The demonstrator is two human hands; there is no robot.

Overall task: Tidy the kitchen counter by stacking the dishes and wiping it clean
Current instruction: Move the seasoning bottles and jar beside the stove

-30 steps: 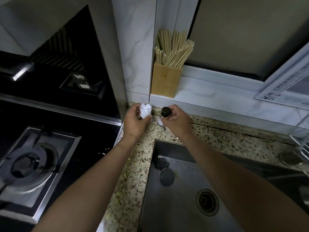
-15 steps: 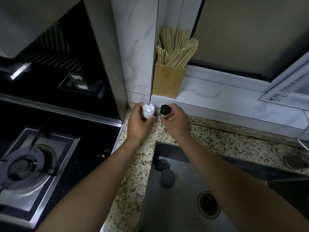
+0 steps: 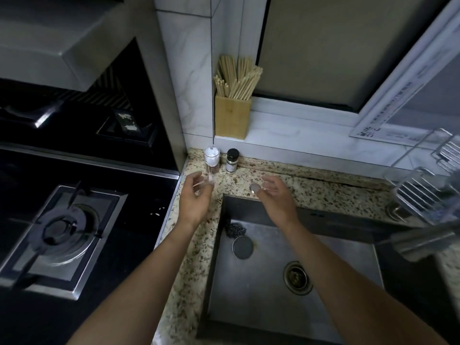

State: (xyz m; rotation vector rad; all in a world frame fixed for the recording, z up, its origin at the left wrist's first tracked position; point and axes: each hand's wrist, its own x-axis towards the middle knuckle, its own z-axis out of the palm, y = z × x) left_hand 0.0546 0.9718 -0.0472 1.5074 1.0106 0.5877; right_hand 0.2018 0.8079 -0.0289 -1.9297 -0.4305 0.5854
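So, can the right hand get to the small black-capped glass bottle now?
Probably yes: the right hand hovers open just in front of the small black-capped glass bottle, and the speckled stone counter between them looks free.

Two small jars (image 3: 211,159) (image 3: 232,160) stand side by side on the table (image 3: 311,188), behind the sink (image 3: 286,270). The stove (image 3: 62,235) is left.

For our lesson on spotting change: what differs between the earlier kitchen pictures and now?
Both hands let go and drew back toward the steel sink: the left hand off the clear jar of white contents, the right hand off the small black-lidded bottle. Both containers stand upright in the corner; wooden chopstick holder unmoved.
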